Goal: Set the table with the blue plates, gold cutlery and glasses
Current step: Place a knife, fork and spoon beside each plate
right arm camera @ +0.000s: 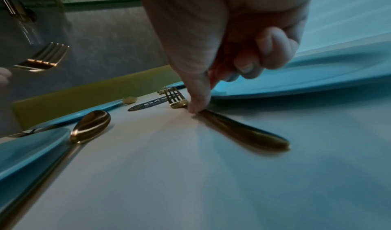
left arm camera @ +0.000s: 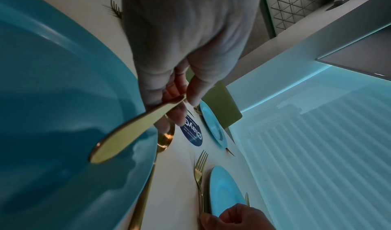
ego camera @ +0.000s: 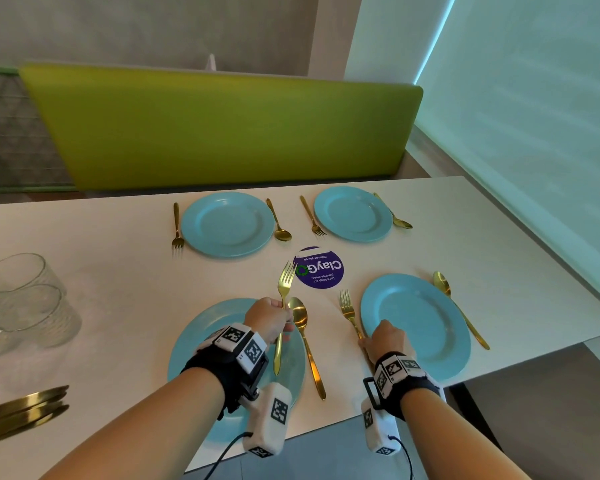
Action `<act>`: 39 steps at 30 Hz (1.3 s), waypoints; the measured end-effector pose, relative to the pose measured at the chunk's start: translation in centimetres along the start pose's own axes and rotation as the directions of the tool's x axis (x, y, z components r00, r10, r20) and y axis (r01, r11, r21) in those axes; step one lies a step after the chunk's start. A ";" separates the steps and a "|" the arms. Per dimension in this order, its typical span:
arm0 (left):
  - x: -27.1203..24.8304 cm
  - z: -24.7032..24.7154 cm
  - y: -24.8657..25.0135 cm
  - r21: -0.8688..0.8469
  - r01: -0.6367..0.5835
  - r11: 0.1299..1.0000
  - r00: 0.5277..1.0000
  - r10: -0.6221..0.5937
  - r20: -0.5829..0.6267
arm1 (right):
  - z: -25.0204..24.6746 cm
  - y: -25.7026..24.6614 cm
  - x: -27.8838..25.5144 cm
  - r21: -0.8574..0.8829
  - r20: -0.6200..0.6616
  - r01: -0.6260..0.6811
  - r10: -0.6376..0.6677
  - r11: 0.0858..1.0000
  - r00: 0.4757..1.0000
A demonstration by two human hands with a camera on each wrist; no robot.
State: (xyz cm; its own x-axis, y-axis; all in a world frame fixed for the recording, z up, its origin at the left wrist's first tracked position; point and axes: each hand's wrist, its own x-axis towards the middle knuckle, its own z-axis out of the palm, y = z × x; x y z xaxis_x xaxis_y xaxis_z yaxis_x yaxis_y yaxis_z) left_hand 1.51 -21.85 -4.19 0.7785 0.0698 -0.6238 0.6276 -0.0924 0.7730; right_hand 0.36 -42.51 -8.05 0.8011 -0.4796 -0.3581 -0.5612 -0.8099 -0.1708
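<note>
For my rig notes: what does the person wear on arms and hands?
No sleeves or gloves on the left hand or right hand. Each wrist carries a black strap, white blocks with black square markers, a white box and a black cable.

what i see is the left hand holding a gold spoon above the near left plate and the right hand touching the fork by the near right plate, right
The left hand holds a gold fork, not a spoon, above the near left plate: the head view shows its tines. The right hand does touch the other fork by the near right plate.
</note>
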 end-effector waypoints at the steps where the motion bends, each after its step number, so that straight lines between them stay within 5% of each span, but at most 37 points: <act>1: 0.0 0.1 0.1 0.002 0.004 1.000 1.000 -0.004 0.006 | 0.0 0.1 0.0 0.004 0.000 -0.002 0.002 1.000 1.000; 13: -0.1 0.2 0.5 0.004 -0.013 1.000 1.000 0.013 0.008 | -0.5 0.0 -0.2 0.031 0.006 -0.013 0.013 0.999 1.000; 21: -1.0 -0.6 -0.2 -0.065 0.055 0.996 0.998 -0.054 0.026 | -0.7 -2.3 -1.9 0.194 0.031 0.120 -0.129 0.974 0.991; 28: -0.9 -3.0 -1.7 0.119 0.089 0.989 0.995 -0.084 -0.047 | 0.3 -6.6 -6.6 0.251 0.213 0.366 -0.420 0.896 0.882; 39: -2.2 -13.7 -4.9 0.373 -0.038 0.927 0.999 0.041 0.001 | 4.3 -15.6 -17.2 0.408 0.277 0.408 -0.536 0.817 0.797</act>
State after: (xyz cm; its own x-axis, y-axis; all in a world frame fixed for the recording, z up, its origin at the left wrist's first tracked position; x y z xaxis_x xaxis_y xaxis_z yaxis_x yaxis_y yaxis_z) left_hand -3.24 -7.90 -5.02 0.8033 0.0650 -0.5920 0.5510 -0.4586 0.6972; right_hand -5.59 -20.15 -3.17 0.8820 0.1458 -0.4482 -0.2165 -0.7193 -0.6601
